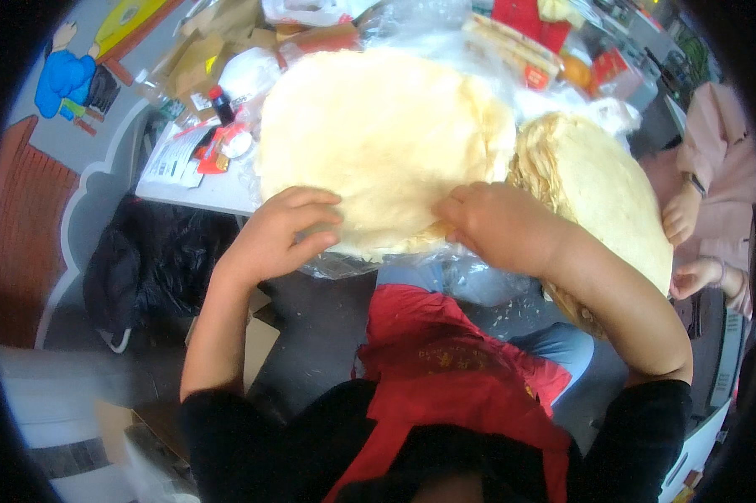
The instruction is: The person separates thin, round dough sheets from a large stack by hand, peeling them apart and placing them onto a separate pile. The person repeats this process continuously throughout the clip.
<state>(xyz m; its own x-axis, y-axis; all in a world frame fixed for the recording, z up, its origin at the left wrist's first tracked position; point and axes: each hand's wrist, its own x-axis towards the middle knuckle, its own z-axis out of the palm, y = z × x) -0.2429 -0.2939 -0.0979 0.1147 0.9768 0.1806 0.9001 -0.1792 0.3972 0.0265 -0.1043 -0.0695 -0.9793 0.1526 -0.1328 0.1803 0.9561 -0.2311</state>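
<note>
A broad stack of thin, pale yellow sheets, perhaps flatbread or tofu skin (378,126), lies before me on clear plastic. My left hand (290,229) rests at its near left corner, fingers apart and holding nothing. At the near edge, right of the middle, my right hand (494,220) has its fingers curled over the rim with the thumb close beneath. The edge puckers there, and the sheet seems pinched between them. A second stack of such sheets (610,182), rounded and with ragged layered edges, sits to the right, partly behind my right forearm.
Another person's hand (683,214) touches the second stack's right side. Behind are a cardboard box (195,60), a dark bottle with a red cap (222,105) and plastic bags (415,25). A black plastic bag (164,258) is below the white table's edge (195,201).
</note>
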